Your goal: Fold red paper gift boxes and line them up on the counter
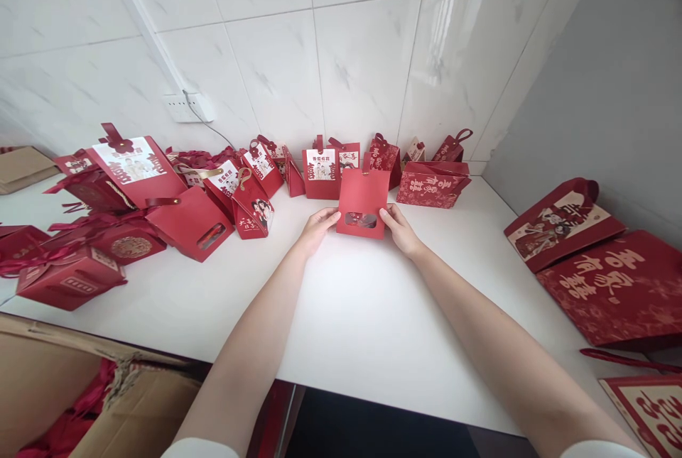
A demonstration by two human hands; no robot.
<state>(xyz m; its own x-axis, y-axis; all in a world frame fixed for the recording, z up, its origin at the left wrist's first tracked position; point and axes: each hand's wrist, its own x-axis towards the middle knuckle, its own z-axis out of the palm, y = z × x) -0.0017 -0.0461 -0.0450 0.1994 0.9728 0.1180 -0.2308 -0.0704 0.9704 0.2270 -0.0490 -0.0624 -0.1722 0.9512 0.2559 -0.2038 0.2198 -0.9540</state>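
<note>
A small red gift box with a little clear window near its bottom stands on the white table, far from me. My left hand grips its lower left edge with closed fingers. My right hand pinches the lower right edge in the same way. Both arms reach straight out across the table.
Several red gift boxes and bags crowd the table's left side and the back along the tiled wall. Larger red bags lie at the right. An open cardboard carton sits below the front left edge. A wall socket is up left.
</note>
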